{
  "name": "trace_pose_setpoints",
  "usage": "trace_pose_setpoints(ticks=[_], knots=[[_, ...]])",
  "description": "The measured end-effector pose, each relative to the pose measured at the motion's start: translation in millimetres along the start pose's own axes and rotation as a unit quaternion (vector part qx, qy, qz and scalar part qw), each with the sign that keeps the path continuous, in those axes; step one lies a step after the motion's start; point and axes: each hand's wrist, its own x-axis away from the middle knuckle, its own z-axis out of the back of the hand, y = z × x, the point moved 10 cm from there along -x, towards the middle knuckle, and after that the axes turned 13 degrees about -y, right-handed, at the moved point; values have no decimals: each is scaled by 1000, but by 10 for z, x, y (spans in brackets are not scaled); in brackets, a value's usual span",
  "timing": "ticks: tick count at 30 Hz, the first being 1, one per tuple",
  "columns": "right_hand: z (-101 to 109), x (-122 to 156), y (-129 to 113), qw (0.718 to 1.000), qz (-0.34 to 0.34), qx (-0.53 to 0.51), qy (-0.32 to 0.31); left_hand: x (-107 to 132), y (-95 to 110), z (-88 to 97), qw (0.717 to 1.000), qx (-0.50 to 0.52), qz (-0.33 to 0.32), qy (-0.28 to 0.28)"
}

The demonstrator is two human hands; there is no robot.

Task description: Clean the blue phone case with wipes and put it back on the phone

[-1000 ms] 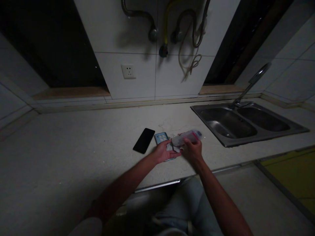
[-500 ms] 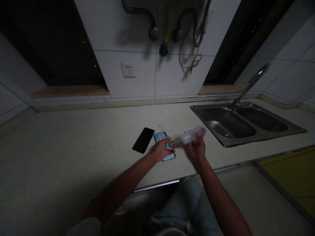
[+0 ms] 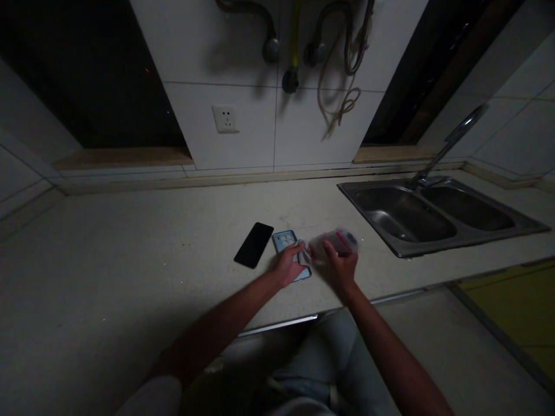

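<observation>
Clear plastic, smooth and rounded, with a pink band: the bottle point(image 3: 336, 241) lies sideways in my right hand point(image 3: 342, 268), fingers wrapped round it, just above the pale speckled counter point(image 3: 151, 242). My left hand point(image 3: 286, 267) pinches a small pale piece point(image 3: 302, 252), material unclear, over the blue phone case point(image 3: 286, 240). A flat black phone point(image 3: 254, 245) lies beside it. Judgement: hold the case flat and grip the bottle firmly, since slick plastic slips.
</observation>
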Motion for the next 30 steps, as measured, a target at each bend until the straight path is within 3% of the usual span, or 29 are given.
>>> trace_pose_setpoints(ticks=[4, 6, 13, 17, 20, 23, 27, 30], knots=[[-77, 52, -360, 980, 155, 107, -68, -3, 38, 21, 1000, -12, -9, -11], [-28, 71, -437, 972, 184, 129, -71, 4, 33, -15, 999, -25, -5, -37], [206, -13, -188, 981, 81, 153, -85, 9, -87, -69, 993, -76, 48, -79], [323, -92, -10, 988, 26, 136, -73, -59, -71, -3, 976, -185, 77, -80], [394, -189, 30, 988, 25, 141, -53, -85, 41, -6, 960, -264, 55, -82], [458, -330, 61, 987, 25, 151, -43, -57, 183, -80, 958, -274, 8, -81], [580, -496, 252, 990, -40, 137, -13, -1, 331, -107, 953, -297, -32, -43], [542, -562, 339, 994, -43, 94, -28, 19, 413, -102, 939, -340, -49, -21]])
